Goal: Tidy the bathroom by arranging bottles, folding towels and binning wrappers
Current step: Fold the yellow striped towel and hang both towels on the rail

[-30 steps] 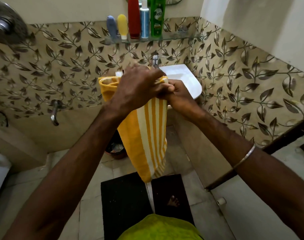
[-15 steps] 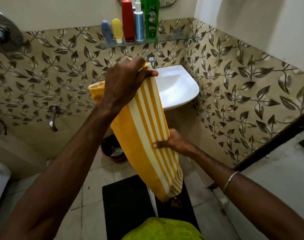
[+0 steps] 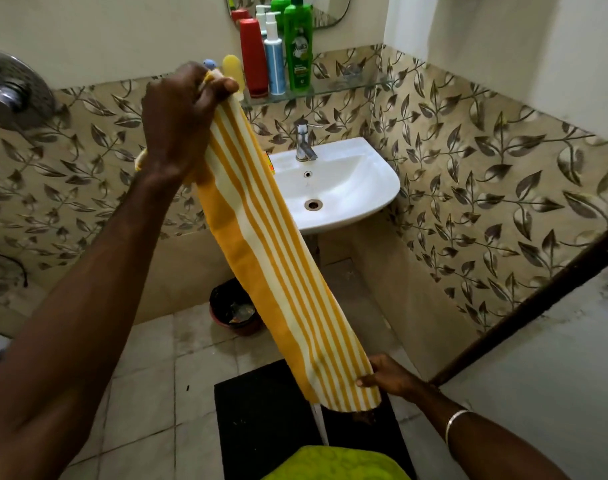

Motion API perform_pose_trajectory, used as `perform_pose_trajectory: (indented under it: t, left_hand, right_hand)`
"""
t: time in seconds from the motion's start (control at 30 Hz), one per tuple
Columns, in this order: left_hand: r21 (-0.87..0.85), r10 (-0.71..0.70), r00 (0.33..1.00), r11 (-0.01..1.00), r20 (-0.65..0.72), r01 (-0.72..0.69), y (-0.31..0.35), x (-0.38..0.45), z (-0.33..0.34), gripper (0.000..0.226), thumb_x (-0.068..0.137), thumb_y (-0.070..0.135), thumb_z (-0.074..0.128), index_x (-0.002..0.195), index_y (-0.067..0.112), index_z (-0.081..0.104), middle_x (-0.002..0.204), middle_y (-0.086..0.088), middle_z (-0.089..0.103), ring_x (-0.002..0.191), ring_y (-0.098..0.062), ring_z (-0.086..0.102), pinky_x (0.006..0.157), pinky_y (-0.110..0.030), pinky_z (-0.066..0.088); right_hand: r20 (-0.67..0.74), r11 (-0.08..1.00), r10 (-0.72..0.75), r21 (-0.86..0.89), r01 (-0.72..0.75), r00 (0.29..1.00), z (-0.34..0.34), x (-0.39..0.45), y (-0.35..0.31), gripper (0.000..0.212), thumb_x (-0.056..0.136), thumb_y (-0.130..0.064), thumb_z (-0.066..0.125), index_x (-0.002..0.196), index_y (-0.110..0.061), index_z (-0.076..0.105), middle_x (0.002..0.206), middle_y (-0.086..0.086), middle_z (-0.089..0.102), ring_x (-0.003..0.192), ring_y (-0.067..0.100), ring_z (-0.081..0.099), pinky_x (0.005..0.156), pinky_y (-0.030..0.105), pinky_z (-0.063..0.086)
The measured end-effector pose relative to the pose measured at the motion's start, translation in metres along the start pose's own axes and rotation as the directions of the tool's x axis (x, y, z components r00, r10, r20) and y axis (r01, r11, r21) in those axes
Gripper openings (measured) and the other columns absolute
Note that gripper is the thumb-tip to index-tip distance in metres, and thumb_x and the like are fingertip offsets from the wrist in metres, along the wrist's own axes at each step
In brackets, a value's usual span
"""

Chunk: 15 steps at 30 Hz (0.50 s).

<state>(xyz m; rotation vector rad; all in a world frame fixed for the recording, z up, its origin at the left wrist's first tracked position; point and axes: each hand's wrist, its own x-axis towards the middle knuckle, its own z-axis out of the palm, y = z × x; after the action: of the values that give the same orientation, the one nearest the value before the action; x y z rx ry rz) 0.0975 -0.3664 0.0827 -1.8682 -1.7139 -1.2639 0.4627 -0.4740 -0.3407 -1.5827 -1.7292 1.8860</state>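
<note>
In front of the sink point(image 3: 333, 188), the left hand point(image 3: 178, 123) grips the towel point(image 3: 281, 271) top; the right hand point(image 3: 389, 375) pinches its bottom

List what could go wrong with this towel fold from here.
The right hand holds only the bottom edge of the striped towel; if it slips, that end may drop toward the dark floor mat.

The left hand grips the top end bunched, so the next fold may come out uneven.

That raised hand is close to the bottles on the glass shelf and could knock one.
</note>
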Motion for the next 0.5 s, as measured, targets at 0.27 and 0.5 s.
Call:
perform_pose_trajectory:
  t: [0.27,0.5]
  left_hand:
    - [0.018,-0.08,0.997,0.997,-0.006,0.08,-0.015,0.009,-0.003,0.063,0.091,0.067,0.046,0.104,0.009,0.069,0.097,-0.014,0.071,0.077,-0.014,0.054,0.063,-0.026,0.032]
    - [-0.019,0.111,0.989,0.994,0.094,-0.109,0.004,-0.007,0.005,0.055,0.095,0.062,0.049,0.111,0.014,0.07,0.1,-0.012,0.073,0.079,-0.012,0.06,0.069,-0.025,0.044]
  right_hand:
    - [-0.247,0.995,0.096,0.038,-0.09,0.964,-0.007,-0.006,0.009,0.069,0.076,0.008,0.058,0.142,-0.013,0.052,0.13,0.006,0.062,0.117,0.025,0.06,0.088,0.035,0.053]
    - [-0.428,0.989,-0.01,-0.137,-0.054,0.904,-0.03,0.023,-0.021,0.023,0.091,-0.011,0.059,0.11,-0.02,0.067,0.107,0.005,0.07,0.099,0.028,0.066,0.082,0.042,0.054]
